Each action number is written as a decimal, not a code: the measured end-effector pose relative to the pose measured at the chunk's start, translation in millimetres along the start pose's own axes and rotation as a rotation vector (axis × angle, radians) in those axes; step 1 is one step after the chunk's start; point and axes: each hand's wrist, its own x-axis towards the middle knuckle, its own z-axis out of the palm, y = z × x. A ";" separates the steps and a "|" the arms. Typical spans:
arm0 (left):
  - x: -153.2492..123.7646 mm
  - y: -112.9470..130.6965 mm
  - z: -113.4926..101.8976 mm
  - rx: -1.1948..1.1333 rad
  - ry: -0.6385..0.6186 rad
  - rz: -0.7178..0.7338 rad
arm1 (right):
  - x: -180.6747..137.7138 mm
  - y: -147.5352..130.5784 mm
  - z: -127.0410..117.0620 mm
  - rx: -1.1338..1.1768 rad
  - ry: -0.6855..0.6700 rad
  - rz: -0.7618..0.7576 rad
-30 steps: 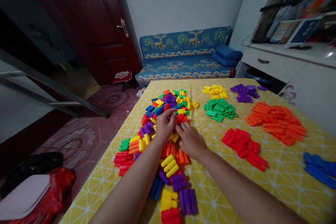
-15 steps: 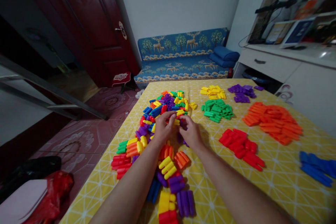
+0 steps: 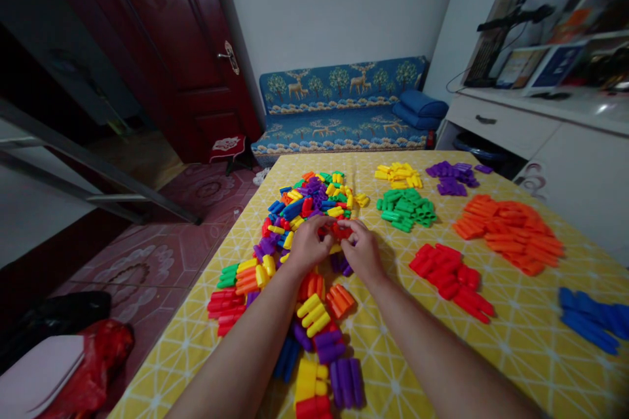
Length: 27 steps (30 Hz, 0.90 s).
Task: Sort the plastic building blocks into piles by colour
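Observation:
Over the near side of the mixed pile of plastic building blocks [image 3: 307, 200], my left hand [image 3: 310, 245] and my right hand [image 3: 362, 251] face each other, fingers curled. Between their fingertips is a red building block [image 3: 340, 230], gripped from both sides and partly covered by the fingers. Purple blocks [image 3: 340, 264] lie just under my right hand. Toward me, between the forearms, are a yellow block [image 3: 313, 314], an orange block [image 3: 341, 301] and a purple block [image 3: 346, 382].
Single-colour heaps lie to the right on the yellow tablecloth [image 3: 393, 347]: yellow [image 3: 399, 175], green [image 3: 407, 209], purple [image 3: 452, 177], orange [image 3: 511, 232], red [image 3: 451, 278] and blue [image 3: 592, 317]. A blue sofa [image 3: 339, 121] stands beyond the table, a white cabinet [image 3: 511, 124] at right.
Both hands have shifted slightly toward me. A yellow block showed between the fingers before; a red one is there now. The sorted heaps look the same.

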 end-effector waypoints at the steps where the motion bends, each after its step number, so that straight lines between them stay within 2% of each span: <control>1: -0.5 1.0 -0.9 0.029 -0.011 -0.006 | -1.1 -1.0 -0.4 -0.061 -0.020 -0.028; 7: -4.4 9.0 -4.5 0.276 -0.164 0.009 | -5.1 -6.3 -6.5 -0.296 -0.121 -0.111; 12: -5.0 4.9 -2.6 0.306 -0.208 0.058 | -5.0 -4.5 -10.8 -0.377 -0.193 -0.155; 16: -3.0 -0.9 -0.5 0.254 -0.176 0.103 | -3.6 0.5 -9.9 -0.281 -0.092 -0.132; 21: -4.3 0.9 -2.9 -0.025 0.003 0.190 | 4.5 15.4 -13.9 0.017 0.130 0.008; 22: -5.1 2.1 -4.6 -0.058 -0.025 0.208 | 6.6 18.9 -15.4 0.064 0.161 0.032; 24: -6.2 4.4 -8.8 -0.050 -0.183 0.257 | 9.8 24.1 -18.0 0.138 0.202 0.081; 27: -5.6 5.9 -14.5 0.100 -0.405 0.322 | 11.2 25.4 -19.8 0.181 0.201 0.120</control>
